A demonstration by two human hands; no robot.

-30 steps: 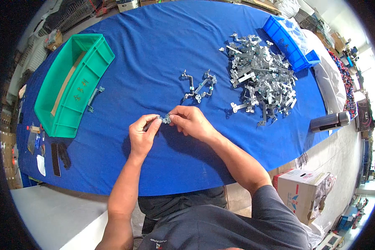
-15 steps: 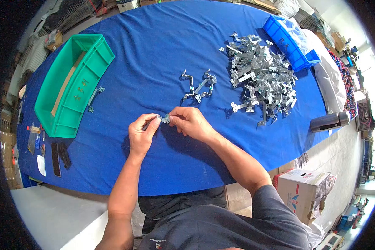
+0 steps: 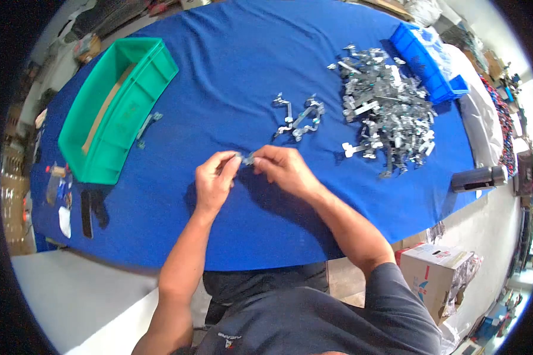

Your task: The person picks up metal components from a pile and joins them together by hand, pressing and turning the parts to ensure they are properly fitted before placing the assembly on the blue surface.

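Observation:
A small silvery metal bracket point(image 3: 247, 160) is pinched between both hands above the near middle of the blue cloth. My left hand point(image 3: 214, 182) is closed on its left end with thumb and forefinger. On the right end, my right hand point(image 3: 285, 169) grips with its fingertips, partly covering the piece. Beyond the hands lie several similar metal brackets point(image 3: 289, 114), bent into angled shapes. Farther right is a large heap of metal brackets point(image 3: 391, 109), tangled together.
A green plastic bin point(image 3: 137, 106) stands at left, with another metal piece point(image 3: 147, 128) beside it. At far right are a blue bin point(image 3: 429, 68) and a dark thermos point(image 3: 479, 178). A phone point(image 3: 87, 214) lies near the left edge. A cardboard box point(image 3: 435, 275) sits below the table.
The whole view has shifted, so the table's contents appear farther right and slightly higher. Both hands keep hold of the bracket, with little change in their pose.

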